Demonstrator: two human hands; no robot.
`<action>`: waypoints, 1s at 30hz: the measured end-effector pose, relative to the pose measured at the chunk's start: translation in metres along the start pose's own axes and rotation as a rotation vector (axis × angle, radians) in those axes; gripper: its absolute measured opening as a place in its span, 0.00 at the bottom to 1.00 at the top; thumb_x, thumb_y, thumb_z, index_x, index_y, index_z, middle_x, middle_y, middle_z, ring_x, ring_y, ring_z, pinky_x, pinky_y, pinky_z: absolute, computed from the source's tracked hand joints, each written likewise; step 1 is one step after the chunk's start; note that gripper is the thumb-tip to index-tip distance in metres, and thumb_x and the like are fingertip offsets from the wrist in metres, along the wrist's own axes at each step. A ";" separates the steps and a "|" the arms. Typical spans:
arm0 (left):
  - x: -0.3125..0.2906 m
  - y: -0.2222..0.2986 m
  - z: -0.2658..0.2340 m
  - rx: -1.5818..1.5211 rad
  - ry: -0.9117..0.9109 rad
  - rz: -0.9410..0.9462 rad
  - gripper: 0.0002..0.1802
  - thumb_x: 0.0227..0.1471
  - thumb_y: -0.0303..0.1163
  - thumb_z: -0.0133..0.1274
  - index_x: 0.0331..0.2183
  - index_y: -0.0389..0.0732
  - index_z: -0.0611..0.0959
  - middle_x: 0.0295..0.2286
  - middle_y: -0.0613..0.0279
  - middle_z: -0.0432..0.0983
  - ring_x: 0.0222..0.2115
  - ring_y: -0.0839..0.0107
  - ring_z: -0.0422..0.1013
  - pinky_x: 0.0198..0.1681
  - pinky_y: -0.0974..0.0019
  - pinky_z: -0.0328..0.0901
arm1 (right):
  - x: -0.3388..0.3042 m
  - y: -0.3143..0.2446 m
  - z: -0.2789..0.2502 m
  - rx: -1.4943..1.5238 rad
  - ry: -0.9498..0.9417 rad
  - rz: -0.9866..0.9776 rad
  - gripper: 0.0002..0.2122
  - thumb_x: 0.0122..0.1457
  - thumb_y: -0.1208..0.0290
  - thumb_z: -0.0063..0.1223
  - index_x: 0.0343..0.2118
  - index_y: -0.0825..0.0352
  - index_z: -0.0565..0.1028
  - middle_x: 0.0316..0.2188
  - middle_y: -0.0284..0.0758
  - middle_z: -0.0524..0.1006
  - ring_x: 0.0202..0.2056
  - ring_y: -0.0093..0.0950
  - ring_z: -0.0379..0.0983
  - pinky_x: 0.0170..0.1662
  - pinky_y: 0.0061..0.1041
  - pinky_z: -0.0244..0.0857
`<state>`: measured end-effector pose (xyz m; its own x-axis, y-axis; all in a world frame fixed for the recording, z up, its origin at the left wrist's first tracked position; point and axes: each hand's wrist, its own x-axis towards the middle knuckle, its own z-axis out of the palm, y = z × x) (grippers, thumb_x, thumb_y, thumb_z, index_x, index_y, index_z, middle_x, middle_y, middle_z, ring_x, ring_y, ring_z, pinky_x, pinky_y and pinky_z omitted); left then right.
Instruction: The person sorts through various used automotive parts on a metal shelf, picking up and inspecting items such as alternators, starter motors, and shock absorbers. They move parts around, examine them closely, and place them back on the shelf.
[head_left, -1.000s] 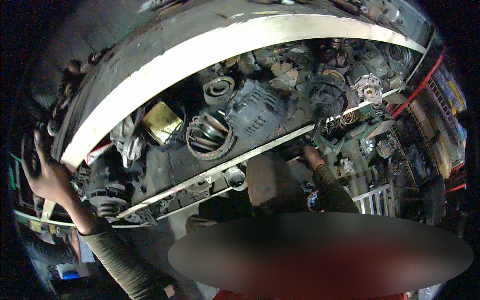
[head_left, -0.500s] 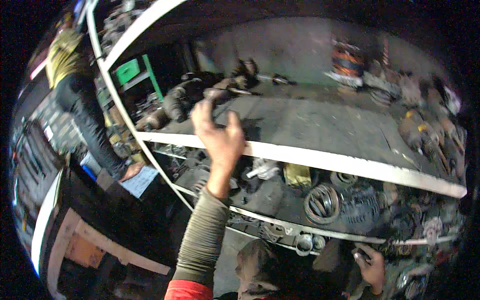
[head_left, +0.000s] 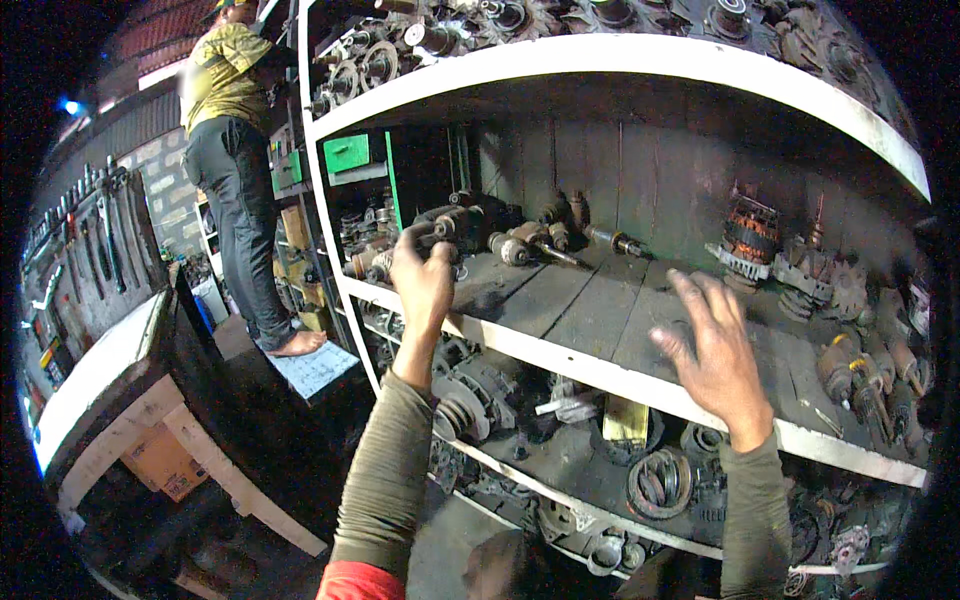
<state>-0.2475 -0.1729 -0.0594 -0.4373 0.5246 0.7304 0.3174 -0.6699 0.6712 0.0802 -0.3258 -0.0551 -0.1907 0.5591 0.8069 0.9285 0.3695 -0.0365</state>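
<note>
At the far left, a dark board of hand tools [head_left: 100, 235] stands behind a pale-topped bench [head_left: 95, 385]. Next comes 1 co-worker [head_left: 235, 150], barefoot on a light sheet [head_left: 315, 372], beside the white shelf frame [head_left: 570, 362]. The person's left hand [head_left: 422, 285] reaches over the frame's front edge, thumb and fingers curved, with a dark cylindrical part [head_left: 460, 221] on the shelf right at the fingertips; I cannot tell whether the grip is closed on it or only sits in front of it. That part lies ahead of the left hand and slightly to its right, its long axis running roughly along the shelf. The left hand is clearly the nearer of the 2. Farther right, a rotor [head_left: 510, 249] points its thin shaft toward bare boards [head_left: 600, 300]. The right hand [head_left: 715, 355] hangs over those boards, fingers and thumb spread apart, nothing visible in its grip, well apart from the cylindrical part. Beyond it stand a copper-wound unit [head_left: 752, 232] and a grey casing [head_left: 812, 275], then yellow-banded rotors [head_left: 860, 370] at the far right
</note>
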 end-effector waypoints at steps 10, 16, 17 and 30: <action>0.107 -0.119 0.184 1.129 -0.681 -0.057 0.39 0.51 0.60 0.57 0.56 0.45 0.76 0.62 0.45 0.60 0.62 0.49 0.60 0.58 0.46 0.63 | -0.007 0.008 0.011 -0.019 -0.202 -0.124 0.17 0.60 0.60 0.56 0.46 0.67 0.77 0.37 0.43 0.75 0.41 0.42 0.72 0.47 0.39 0.65; 0.159 -0.198 0.202 0.814 -0.877 0.173 0.34 0.50 0.59 0.55 0.51 0.45 0.81 0.50 0.48 0.76 0.52 0.52 0.73 0.53 0.52 0.68 | -0.005 0.004 0.005 -0.024 -0.187 -0.139 0.17 0.60 0.59 0.55 0.46 0.66 0.77 0.35 0.42 0.75 0.39 0.42 0.75 0.45 0.38 0.69; 0.157 -0.203 0.206 0.790 -0.864 0.120 0.33 0.50 0.61 0.54 0.48 0.45 0.82 0.49 0.49 0.77 0.51 0.52 0.73 0.53 0.52 0.68 | -0.006 0.005 0.005 -0.015 -0.185 -0.138 0.17 0.60 0.59 0.55 0.46 0.66 0.77 0.35 0.42 0.75 0.39 0.42 0.75 0.45 0.38 0.69; 0.124 -0.149 0.188 0.782 -0.904 0.067 0.30 0.47 0.57 0.58 0.42 0.41 0.85 0.42 0.49 0.81 0.45 0.53 0.77 0.48 0.55 0.70 | -0.004 0.008 0.004 0.006 -0.157 -0.193 0.16 0.59 0.60 0.55 0.43 0.67 0.77 0.33 0.41 0.76 0.37 0.39 0.77 0.40 0.36 0.72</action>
<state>-0.1908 0.0906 -0.0449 0.2502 0.8901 0.3809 0.8795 -0.3735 0.2950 0.0869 -0.3227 -0.0609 -0.4123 0.5863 0.6974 0.8683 0.4846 0.1060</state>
